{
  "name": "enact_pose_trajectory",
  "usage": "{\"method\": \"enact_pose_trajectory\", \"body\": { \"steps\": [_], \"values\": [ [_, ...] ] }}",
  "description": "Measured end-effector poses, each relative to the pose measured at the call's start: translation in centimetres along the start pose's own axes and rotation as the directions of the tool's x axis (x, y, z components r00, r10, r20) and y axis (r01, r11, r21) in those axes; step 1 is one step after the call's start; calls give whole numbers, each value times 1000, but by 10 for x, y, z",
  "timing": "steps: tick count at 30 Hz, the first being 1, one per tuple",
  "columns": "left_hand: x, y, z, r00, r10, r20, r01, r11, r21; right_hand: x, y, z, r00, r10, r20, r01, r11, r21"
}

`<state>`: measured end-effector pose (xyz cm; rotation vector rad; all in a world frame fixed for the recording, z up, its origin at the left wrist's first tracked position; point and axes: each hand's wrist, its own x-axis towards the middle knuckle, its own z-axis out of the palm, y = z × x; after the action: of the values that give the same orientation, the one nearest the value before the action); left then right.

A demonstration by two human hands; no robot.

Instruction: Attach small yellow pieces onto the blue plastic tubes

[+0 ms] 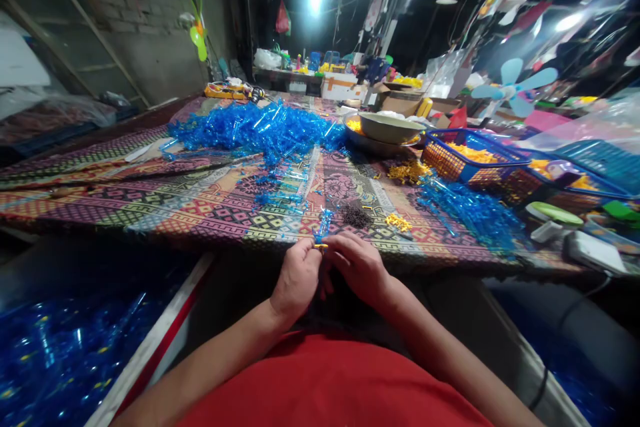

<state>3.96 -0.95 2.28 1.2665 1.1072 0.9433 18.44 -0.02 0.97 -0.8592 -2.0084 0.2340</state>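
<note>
My left hand (299,275) and my right hand (361,268) meet at the table's front edge. Between their fingertips is a small yellow piece (321,246), pinched by my left hand, with a clear blue plastic piece (325,221) just above it. The fingers of my right hand are closed against the same spot; whether they grip the blue piece is too small to tell. Just beyond the hands lie a little heap of dark bits (357,216) and a small pile of yellow pieces (399,223). A large heap of blue plastic pieces (265,128) covers the table's middle.
More blue pieces (473,213) lie at the right, near a blue basket (475,153) of yellow parts. Stacked bowls (390,128) stand behind. A small fan (515,88) and a white box (596,251) are at the far right. Below left is a bin of blue items (60,360).
</note>
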Motion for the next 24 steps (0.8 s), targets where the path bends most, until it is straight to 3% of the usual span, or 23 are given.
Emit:
{"method": "enact_pose_trajectory", "body": {
  "steps": [5,10,14,19,24],
  "values": [
    [6,-4,1,1000,16,11,-16,1000,10,2,11,-6,984,-140,113,145,989,-32],
    [8,-8,-1,995,-30,92,35,998,-51,4,21,-11,968,-183,170,196,978,-66],
    [18,-3,-7,994,-91,58,98,989,-114,14,28,-2,968,-192,159,206,976,-77],
    [35,5,-19,992,-121,-45,109,969,-222,38,36,26,998,-67,-11,67,995,73],
    [55,-1,-36,988,-48,-148,34,995,-96,53,55,51,990,135,48,-142,963,228]
  ]
}}
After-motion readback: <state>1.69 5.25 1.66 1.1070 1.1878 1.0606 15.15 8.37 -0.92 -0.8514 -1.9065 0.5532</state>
